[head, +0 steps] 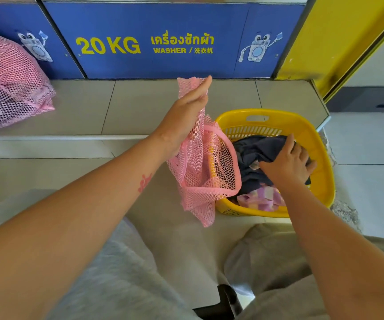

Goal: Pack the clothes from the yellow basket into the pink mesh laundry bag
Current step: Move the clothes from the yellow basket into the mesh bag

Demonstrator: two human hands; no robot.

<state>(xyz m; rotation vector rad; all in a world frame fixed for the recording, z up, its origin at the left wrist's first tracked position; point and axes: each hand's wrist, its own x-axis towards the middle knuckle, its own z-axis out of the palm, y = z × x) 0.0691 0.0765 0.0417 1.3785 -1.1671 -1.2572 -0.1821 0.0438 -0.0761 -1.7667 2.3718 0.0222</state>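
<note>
Hanging from the left hand [187, 112], the pink mesh laundry bag [206, 167] is pinched by a bunched strip of its netting high above the floor, beside the yellow basket [311, 137], whose near-left rim it overlaps. The left hand is closed around that gathered mesh; the bag's pink-bound mouth sags partly open toward the basket, and no clothes can be seen inside it. The right hand [289, 163] is pressed down into the basket with its fingers curled onto a dark garment [255, 151]; whether the cloth is fully gripped cannot be told. A pink and purple checked piece [263, 199] lies beneath, at the basket's near edge.

Several risks can be judged from this. Because the bag is held at one point only, its mouth may collapse shut when the garment is brought across, so the cloth could be pushed against the netting rather than into it. A bulky dark garment lifted in one handful may trail and be dropped on the tiled floor [48, 176] between basket and bag. Other pieces might be dragged out with it if they are tangled. The thin pinch of mesh could also slip from the left hand once weight is added. A second, filled pink mesh bag [8, 88] lies well apart on the step at far left and should not be confused with the one in use.
</note>
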